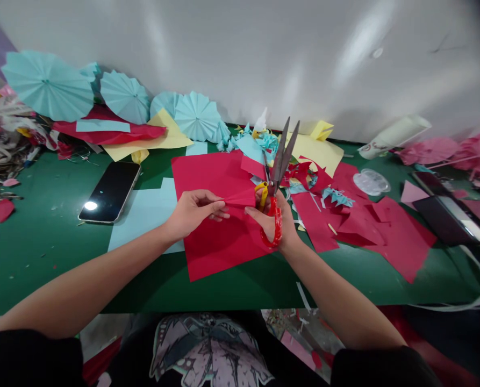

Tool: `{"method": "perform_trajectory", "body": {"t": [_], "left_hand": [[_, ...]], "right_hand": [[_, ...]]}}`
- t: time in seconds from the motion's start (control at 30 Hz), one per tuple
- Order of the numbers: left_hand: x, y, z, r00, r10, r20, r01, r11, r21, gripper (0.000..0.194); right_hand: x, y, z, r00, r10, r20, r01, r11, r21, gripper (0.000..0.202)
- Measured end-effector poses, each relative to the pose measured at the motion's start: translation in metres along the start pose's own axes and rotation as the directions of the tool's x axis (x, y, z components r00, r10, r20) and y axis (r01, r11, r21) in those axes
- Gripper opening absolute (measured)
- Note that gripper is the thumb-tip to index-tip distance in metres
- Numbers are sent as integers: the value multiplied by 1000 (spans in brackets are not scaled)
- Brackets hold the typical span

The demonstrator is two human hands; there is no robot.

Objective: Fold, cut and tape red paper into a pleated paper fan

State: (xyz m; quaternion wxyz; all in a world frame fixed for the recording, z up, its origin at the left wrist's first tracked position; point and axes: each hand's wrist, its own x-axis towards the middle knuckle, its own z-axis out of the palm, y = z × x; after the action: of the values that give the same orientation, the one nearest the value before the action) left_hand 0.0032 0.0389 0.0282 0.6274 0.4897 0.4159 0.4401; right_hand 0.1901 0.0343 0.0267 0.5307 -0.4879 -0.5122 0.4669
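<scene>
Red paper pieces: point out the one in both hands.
The folded red strip between the left hand and right hand; it alone is gripped, while the large red sheet lies beneath it.

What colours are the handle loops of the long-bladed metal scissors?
One red loop and one yellow loop, on the metal scissors; clearest in the head view.

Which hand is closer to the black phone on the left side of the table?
The left hand. It is to the right of the phone; the right hand, holding the scissors, is farther right.
</scene>
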Motion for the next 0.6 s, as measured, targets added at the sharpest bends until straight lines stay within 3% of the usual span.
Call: {"method": "perform_trajectory", "body": {"t": [0.17,0.33,0.4,0.47,0.53,0.6], "left_hand": [[4,-1,-4,996,-76,-43,70,990,-122,27],[9,-2,-8,980,-108,-166,90,990,-108,25],[9,-1,-8,973,-88,-214,93,996,13,30],[6,1,-7,970,56,-238,11,963,270,35],[1,4,-4,959,242,-147,-122,822,556,35],[-4,8,0,965,260,25,-207,699,684,33]], "right_hand": [[2,-1,0,999,48,22,-49,999,11,41],[2,-3,0,997,45,61,-43,998,-38,38],[1,-5,-1,997,42,64,-39,998,-57,37],[0,-7,-1,996,51,68,-45,996,-79,36],[0,-10,0,994,71,86,-63,994,-88,36],[-2,-12,1,988,81,128,-69,993,-92,38]]}}
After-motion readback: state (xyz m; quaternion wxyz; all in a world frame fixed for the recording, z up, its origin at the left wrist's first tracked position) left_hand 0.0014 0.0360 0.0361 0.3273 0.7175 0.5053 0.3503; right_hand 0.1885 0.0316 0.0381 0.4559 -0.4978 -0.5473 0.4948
